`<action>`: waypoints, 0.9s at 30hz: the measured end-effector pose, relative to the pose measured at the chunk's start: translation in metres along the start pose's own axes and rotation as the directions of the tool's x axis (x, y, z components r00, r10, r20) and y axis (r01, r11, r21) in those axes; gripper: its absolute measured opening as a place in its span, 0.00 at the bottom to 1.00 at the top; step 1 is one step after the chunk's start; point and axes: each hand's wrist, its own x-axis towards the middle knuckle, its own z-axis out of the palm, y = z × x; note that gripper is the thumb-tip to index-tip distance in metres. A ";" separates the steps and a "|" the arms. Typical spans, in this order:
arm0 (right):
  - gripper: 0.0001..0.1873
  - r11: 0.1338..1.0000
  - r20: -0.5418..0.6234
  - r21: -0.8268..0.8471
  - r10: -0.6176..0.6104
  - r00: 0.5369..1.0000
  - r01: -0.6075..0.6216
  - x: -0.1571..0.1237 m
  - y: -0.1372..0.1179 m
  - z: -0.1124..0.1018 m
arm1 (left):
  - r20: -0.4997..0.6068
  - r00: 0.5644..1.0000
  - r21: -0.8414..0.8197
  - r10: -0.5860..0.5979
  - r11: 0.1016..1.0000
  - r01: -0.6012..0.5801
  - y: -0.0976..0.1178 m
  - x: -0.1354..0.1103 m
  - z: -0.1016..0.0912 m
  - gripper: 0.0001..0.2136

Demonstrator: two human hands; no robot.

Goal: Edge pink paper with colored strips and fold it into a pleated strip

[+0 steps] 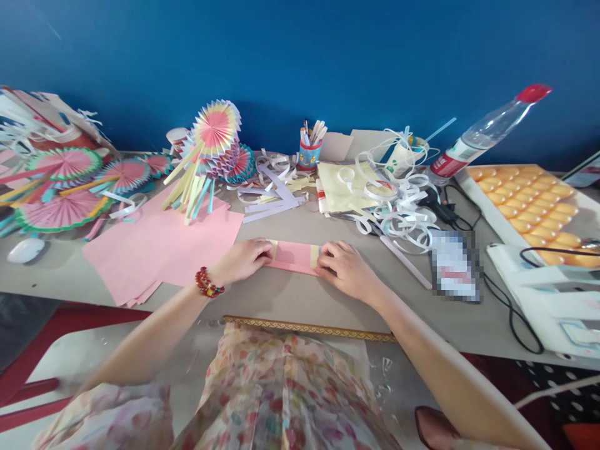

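Observation:
A pink paper strip point(294, 256) with pale yellow bands near both ends lies on the table in front of me. A fold runs along its near edge. My left hand point(246, 257) pinches its left end, with fingers curled and pressed together. At the right end, my right hand point(347, 267) grips the paper with bent fingers, and its thumb is partly hidden. Left of my left hand lie large pink paper sheets point(164, 234). On their far edge stands a bundle of pleated paper rosettes point(218, 128) with strip-like sticks.
Curled white paper strips point(407, 212) and a phone point(454, 265) lie to the right, near a plastic bottle point(473, 140). A pen cup point(310, 155) stands at the back. More paper fans point(60, 209) and a white mouse point(25, 250) are at left. Black cables point(509, 306) run at right.

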 end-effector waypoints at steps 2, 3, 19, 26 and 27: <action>0.12 1.000 -0.003 -0.015 -0.003 1.000 0.003 0.000 -0.001 0.000 | 0.002 1.000 0.004 -0.004 1.000 0.004 -0.001 0.000 0.000 0.06; 0.13 1.000 -0.005 -0.022 -0.005 1.000 0.005 0.000 -0.001 0.000 | 0.004 1.000 0.006 -0.006 1.000 0.006 -0.001 0.000 0.000 0.06; 0.13 0.988 0.007 -0.151 -0.025 1.000 0.026 -0.001 -0.008 -0.002 | 0.017 0.999 0.062 -0.043 0.997 0.042 0.002 -0.001 0.003 0.06; 0.14 0.991 -0.011 -0.132 -0.005 1.000 0.004 -0.003 -0.007 0.000 | 0.027 0.999 0.074 -0.040 0.997 0.038 0.001 0.000 0.002 0.07; 0.14 0.992 -0.014 -0.123 0.000 1.000 -0.002 -0.003 -0.006 0.001 | 0.031 0.999 0.070 -0.035 0.997 0.033 0.001 0.000 0.002 0.07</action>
